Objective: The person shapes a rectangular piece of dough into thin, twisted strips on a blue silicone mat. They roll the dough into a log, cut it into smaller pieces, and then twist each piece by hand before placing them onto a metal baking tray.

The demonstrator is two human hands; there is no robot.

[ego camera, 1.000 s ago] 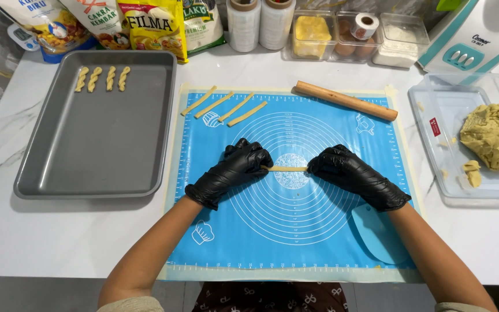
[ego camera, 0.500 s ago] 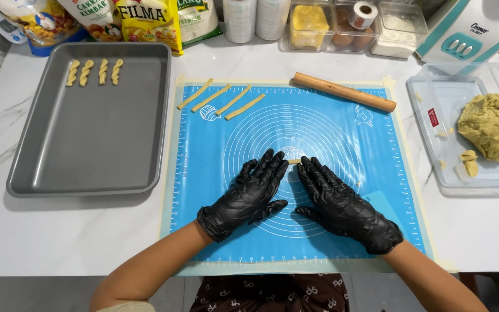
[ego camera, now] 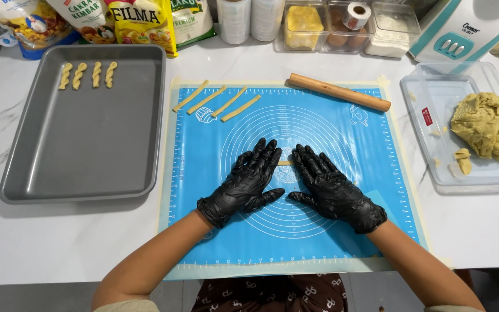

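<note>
1. Thin dough strip [ego camera: 285, 163] lies mid-mat on the blue silicone mat [ego camera: 203, 173], peeking out between both palms.
2. Left hand [ego camera: 244, 185] flat, gloved fingers spread, covering one end.
3. Right hand [ego camera: 333, 189] flat too, fingers splayed.
4. Four cut strips [ego camera: 218, 101] wait near the rolling pin [ego camera: 338, 92]; twisted pieces [ego camera: 88, 75] sit in the grey tray [ego camera: 88, 150].

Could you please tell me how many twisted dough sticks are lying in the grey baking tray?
4. The pale twisted dough sticks lie side by side in a row at the far left corner of the grey metal baking tray. None appears hidden.
</note>
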